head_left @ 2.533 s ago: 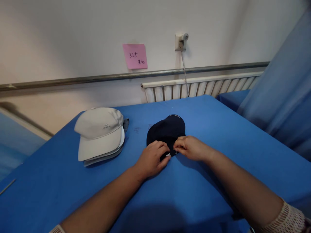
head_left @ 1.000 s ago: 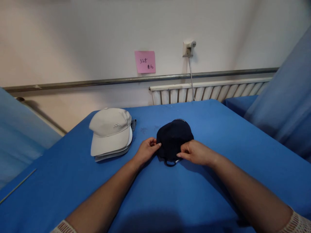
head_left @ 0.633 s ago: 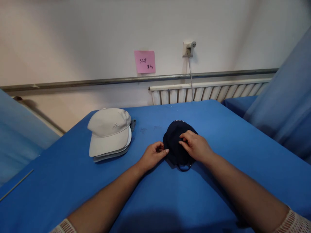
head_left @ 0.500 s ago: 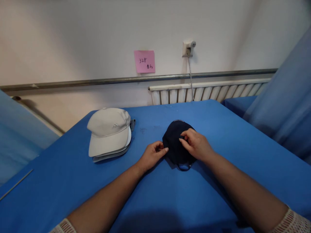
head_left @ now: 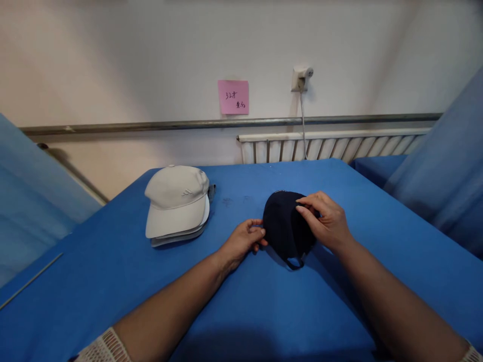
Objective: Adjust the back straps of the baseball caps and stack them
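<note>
A dark navy cap lies on the blue-covered table, its strap loop towards me. My left hand pinches the cap's left edge between thumb and fingers. On the other side, my right hand grips the cap's upper right part, thumb and forefinger closed on the fabric. Several of the right hand's other fingers are partly hidden behind the cap and the hand. To the left sits a stack of caps, with a beige cap on top, its brim facing me.
A thin rod lies along the table's left side. Behind the table are a white radiator, a metal rail, a pink note and a socket with a plugged cord. Blue curtains hang on both sides.
My right hand has moved to the right, drawing the cap's fabric with it, and the cap's right part now looks more opened out. The whole view has shifted slightly.
</note>
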Demonstrator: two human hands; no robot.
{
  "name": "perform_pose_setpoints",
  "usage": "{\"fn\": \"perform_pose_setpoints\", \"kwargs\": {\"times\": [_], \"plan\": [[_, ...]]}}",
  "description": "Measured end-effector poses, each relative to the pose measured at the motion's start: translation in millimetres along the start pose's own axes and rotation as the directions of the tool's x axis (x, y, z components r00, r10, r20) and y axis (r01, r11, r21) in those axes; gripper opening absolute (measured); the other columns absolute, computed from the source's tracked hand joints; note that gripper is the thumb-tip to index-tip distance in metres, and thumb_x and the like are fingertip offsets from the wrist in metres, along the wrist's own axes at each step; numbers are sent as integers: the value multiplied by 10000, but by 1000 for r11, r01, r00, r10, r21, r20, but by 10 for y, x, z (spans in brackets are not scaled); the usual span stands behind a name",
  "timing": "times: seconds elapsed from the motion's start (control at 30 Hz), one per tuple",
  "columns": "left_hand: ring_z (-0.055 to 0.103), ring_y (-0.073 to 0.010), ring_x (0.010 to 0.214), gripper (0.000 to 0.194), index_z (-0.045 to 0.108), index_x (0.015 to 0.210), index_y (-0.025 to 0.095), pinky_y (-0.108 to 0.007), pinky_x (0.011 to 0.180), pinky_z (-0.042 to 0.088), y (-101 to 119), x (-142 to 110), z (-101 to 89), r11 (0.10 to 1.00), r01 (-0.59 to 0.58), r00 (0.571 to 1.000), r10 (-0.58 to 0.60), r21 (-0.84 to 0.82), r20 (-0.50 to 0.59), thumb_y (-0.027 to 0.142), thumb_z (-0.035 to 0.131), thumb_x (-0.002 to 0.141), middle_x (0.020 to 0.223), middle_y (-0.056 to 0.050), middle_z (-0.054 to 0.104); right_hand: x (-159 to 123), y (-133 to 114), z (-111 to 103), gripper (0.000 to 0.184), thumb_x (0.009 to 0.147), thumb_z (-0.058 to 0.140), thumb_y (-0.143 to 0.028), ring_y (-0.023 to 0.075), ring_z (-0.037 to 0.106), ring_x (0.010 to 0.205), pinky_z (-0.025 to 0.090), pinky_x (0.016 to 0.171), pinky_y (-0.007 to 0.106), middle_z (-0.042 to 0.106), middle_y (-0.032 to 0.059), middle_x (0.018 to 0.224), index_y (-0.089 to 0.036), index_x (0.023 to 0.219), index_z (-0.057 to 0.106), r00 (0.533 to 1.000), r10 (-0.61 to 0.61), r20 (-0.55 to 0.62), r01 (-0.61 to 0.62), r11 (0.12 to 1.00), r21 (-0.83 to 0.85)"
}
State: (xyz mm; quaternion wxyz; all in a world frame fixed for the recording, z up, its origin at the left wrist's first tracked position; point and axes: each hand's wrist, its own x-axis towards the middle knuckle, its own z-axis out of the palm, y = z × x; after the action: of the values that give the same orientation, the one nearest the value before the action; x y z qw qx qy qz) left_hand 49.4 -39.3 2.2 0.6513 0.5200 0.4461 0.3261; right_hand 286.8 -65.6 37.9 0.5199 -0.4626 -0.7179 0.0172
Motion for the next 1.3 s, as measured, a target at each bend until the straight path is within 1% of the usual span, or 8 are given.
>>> {"fn": "perform_pose_setpoints", "kwargs": {"times": [0.33,0.57,0.67,0.77,0.9,1.1,1.2,1.3], "plan": [[460,-64,484,471,577,1077,126,-189,475,335,17,79,-138,997,-10,993,2,-70,-116,344,756,699,615,39,548,59,-113,-285,209,845,644,-390,103,447,543,358,477,240,546,-7,682,-198,763,658,931,155,331,-253,926,279],[612,-132,724,323,598,1031,153,-257,641,478,72,40,-106,935,-249,870,331,251,-367,331,679,774,936,-68,654,10,-169,-53,179,821,668,-347,91,423,524,365,487,239,509,-25,650,-195,729,650,968,197,157,-223,959,173],[616,-175,906,187,638,1011,188,-320,793,505,159,-132,-53,628,-461,705,689,627,-171,268,601,846,1059,-81,635,-32,-172,35,155,822,670,-335,93,430,528,370,498,245,506,-27,657,-201,747,652,983,182,39,-185,978,99],[575,-213,1068,148,654,972,192,-382,930,474,221,-320,37,208,-605,524,831,769,187,179,599,835,1157,-96,598,-57,-183,55,153,830,665,-340,96,443,530,380,503,250,519,-22,672,-204,760,655,984,180,-5,-179,981,71],[509,-274,1201,324,625,1111,183,-460,1012,424,266,-405,103,-95,-636,477,732,766,487,119,601,795,1297,-132,548,-49,-191,33,156,845,646,-343,105,454,538,385,506,256,529,-14,670,-208,767,661,985,171,-33,-169,984,58],[514,-274,1192,316,607,1107,185,-479,1004,422,255,-333,-16,-229,-563,421,747,794,514,86,575,808,1291,-136,571,-42,-175,37,155,846,643,-337,107,463,547,392,516,261,531,-13,671,-210,758,657,986,159,-43,-156,986,67],[568,-246,1097,231,623,996,192,-432,944,462,249,-332,-92,-139,-581,376,828,802,416,90,569,797,1194,-114,617,-47,-161,55,149,846,640,-333,110,470,553,399,522,264,541,-9,680,-212,762,660,985,170,-37,-167,984,63],[595,-237,1061,235,609,1025,188,-417,919,483,267,-329,-125,-5,-644,444,812,765,379,132,553,803,1156,-117,631,-50,-139,74,143,846,639,-329,113,479,559,413,538,268,547,-9,681,-212,769,664,983,183,-31,-181,982,62]]}}
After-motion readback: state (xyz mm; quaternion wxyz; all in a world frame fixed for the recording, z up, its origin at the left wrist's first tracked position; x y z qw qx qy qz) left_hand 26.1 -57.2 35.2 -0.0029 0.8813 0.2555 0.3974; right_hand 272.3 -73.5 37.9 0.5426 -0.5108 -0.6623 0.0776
